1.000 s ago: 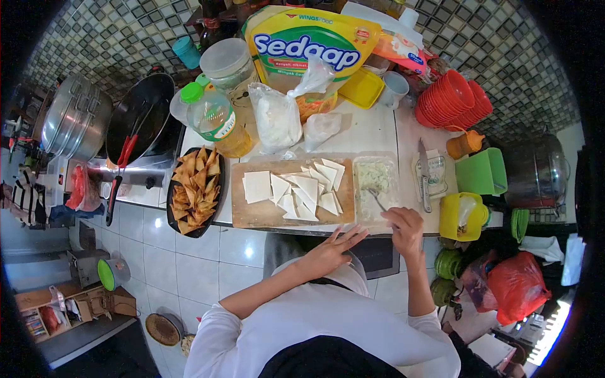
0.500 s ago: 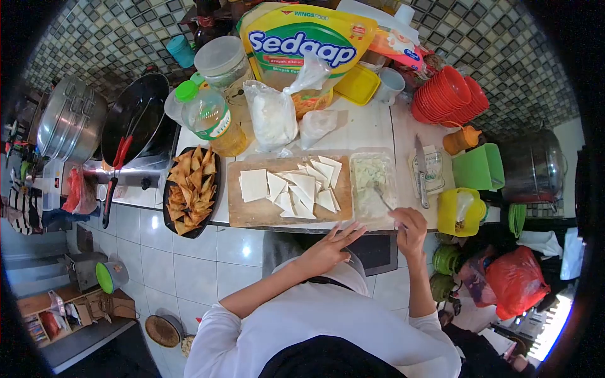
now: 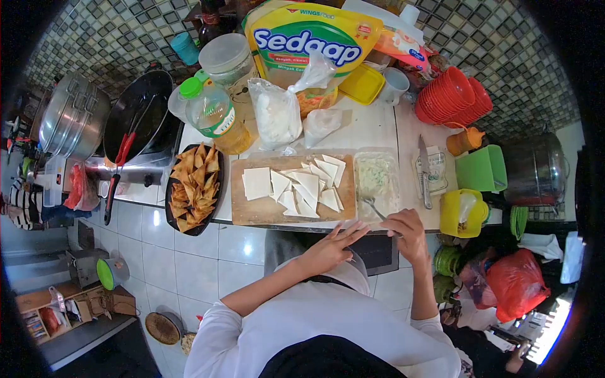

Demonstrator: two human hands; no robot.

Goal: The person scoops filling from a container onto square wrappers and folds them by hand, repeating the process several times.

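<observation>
My right hand [image 3: 408,235] grips the handle of a metal spoon [image 3: 376,208], its head dipped in the near left part of a clear plastic container [image 3: 394,170]. Inside lies a pale, creamy filling [image 3: 376,178] with green bits. At the counter's front edge, my left hand [image 3: 331,248] has its fingers stretched out and holds nothing that I can see. Beyond it, white square and triangular wrapper sheets [image 3: 257,184] lie piled on a wooden cutting board [image 3: 242,214], left of the container.
A black plate [image 3: 195,229] of folded brown pastries is at left, near an oil bottle [image 3: 220,123] and a wok [image 3: 120,113]. Bags of white powder [image 3: 275,116] stand behind the board. Rightward are a knife [image 3: 425,173], red bowls [image 3: 444,97] and a yellow container [image 3: 458,217].
My right hand and the spoon have shifted slightly left and toward me within the container. My left hand stays almost where it was. The whole view has shifted a little.
</observation>
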